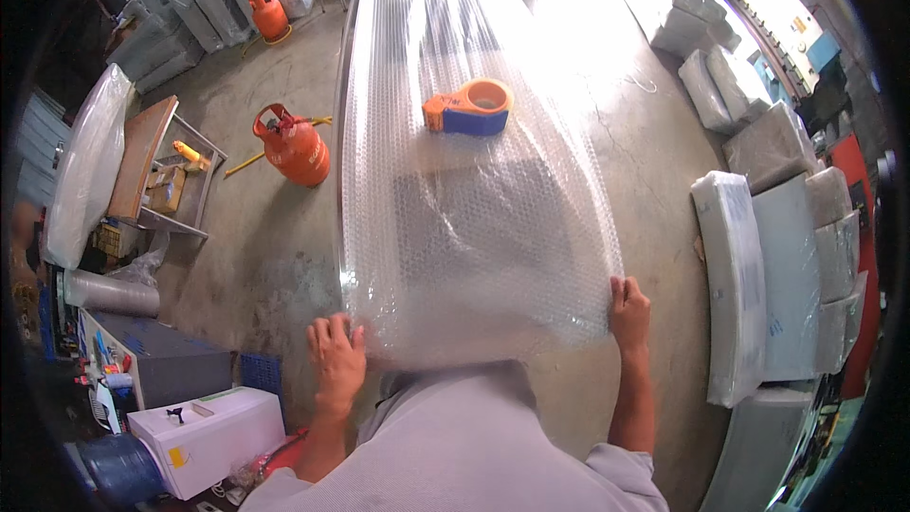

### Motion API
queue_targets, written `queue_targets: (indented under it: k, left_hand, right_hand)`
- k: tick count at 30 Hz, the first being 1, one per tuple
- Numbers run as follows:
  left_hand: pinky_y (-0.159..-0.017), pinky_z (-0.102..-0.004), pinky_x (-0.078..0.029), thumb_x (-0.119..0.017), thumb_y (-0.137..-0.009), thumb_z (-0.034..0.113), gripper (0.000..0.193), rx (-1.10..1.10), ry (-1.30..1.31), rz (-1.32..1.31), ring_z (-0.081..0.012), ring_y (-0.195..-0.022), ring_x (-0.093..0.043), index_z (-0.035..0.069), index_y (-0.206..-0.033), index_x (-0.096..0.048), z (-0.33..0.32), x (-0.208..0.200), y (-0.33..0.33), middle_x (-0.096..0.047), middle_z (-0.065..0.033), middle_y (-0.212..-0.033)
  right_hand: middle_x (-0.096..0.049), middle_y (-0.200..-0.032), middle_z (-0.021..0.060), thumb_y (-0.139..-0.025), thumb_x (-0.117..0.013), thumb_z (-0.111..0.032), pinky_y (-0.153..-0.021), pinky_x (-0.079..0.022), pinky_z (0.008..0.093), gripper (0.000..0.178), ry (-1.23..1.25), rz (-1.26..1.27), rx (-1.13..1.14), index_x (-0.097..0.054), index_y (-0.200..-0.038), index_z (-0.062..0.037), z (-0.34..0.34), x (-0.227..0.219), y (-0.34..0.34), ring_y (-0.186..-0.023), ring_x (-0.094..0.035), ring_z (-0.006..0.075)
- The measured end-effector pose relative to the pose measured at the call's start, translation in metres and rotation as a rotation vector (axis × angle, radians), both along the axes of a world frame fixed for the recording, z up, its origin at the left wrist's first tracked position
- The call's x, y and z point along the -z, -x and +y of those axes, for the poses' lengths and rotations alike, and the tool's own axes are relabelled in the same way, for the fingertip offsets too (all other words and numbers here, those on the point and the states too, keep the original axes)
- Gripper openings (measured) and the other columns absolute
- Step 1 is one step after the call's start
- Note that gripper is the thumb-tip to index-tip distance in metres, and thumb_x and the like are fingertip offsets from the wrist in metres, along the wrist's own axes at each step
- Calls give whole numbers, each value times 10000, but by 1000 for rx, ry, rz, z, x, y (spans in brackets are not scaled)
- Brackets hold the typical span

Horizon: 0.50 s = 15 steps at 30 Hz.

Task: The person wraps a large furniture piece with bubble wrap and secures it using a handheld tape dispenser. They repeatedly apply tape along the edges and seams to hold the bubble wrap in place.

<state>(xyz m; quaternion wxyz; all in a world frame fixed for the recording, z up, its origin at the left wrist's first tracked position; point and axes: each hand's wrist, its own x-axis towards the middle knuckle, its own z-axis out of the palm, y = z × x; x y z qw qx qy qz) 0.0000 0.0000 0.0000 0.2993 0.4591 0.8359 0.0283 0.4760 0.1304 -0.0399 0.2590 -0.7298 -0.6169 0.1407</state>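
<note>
Two hands (337, 355) (630, 315) at bubble wrap (479, 228), concrete floor (261, 246) around.

Workshop with packing going on: bare concrete floor (664, 228), orange gas cylinders (301, 156) left, plastic-wrapped slabs (732, 289) stacked right and far left, long bubble wrap sheet (474, 228), tape dispenser (472, 121) on it.

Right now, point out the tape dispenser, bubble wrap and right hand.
Tape dispenser (472, 119), head view: blue side.
Bubble wrap (474, 194), head view: sheet's middle.
Right hand (630, 311), head view: middle of the hand.

Bright light (607, 0) washes the grey floor (654, 180).
</note>
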Motion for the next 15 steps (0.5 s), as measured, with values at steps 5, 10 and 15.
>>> queue_targets:
  k: [5, 10, 15]
  left_hand:
    - [-1230, -540, -271, -765, -903, 292, 786, 614, -654, 222, -397, -1509, -321, 127, -1582, -405, 64, -15, -22, -331, -266, -1591]
    - [-1287, -553, -126, -499, -963, 755, 927, 848, -419, 162, -393, -1613, -115, 189, -1666, -289, 78, 26, -57, -139, -217, -1737]
    - [-1285, -580, -117, -551, -903, 798, 1004, 750, -530, 110, -350, -1620, -116, 231, -1677, -257, 55, 39, -60, -157, -178, -1742]
  right_hand:
    - [-616, -727, 252, -1069, -607, -355, -598, -486, 474, 405, -25, 47, -35, -580, -882, 3, -8, -3, -2, -647, -635, 438]
    - [-641, -772, 243, -1053, -628, -319, -657, -507, 499, 341, 86, -52, -34, -609, -939, 2, -1, -13, -4, -727, -668, 433]
    - [-686, -1102, 242, -1001, -693, -282, -871, -540, 496, 329, -104, -342, -69, -668, -1172, -2, 37, -66, 37, -1020, -678, 424]
